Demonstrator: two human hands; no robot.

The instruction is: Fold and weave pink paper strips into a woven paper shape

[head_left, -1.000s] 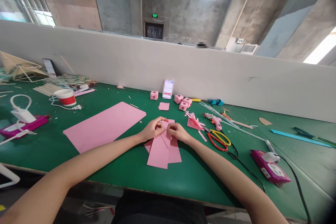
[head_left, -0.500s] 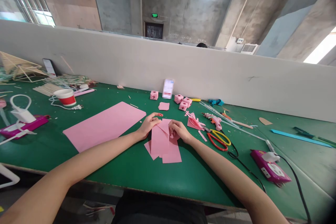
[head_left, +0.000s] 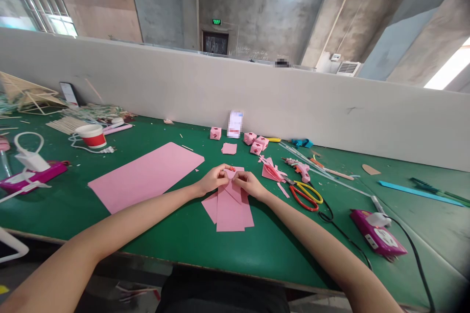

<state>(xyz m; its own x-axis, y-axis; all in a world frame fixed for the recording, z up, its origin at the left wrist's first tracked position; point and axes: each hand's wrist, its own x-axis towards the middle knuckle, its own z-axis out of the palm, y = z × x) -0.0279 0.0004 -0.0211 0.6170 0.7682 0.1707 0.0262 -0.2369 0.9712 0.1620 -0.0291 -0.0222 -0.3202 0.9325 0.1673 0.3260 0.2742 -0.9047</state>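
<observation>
A strip of pink paper (head_left: 230, 214) lies over other pink pieces on the green table, right in front of me. At its far end my left hand (head_left: 215, 179) pinches the paper, fingertips curled in. My right hand (head_left: 249, 183) grips the same paper from the right, its thumb and fingers close to the left fingertips. A diagonal fold or flap shows just below both hands. My fingers cover the paper's upper part. Left of the hands lies a large pink sheet (head_left: 147, 176), and beyond them sits a stack of small pink squares (head_left: 229, 148).
Pink folded paper cubes (head_left: 257, 144) stand near a propped phone (head_left: 235, 124). To the right lie scissors (head_left: 305, 195), a glue gun (head_left: 299, 168) and a purple power strip (head_left: 378, 234). A paper cup (head_left: 91, 137) and another power strip (head_left: 36, 176) are at left.
Both hands have come closer together at the paper's far end. The top strip has shifted slightly right and toward me, covering more of the pieces beneath.
</observation>
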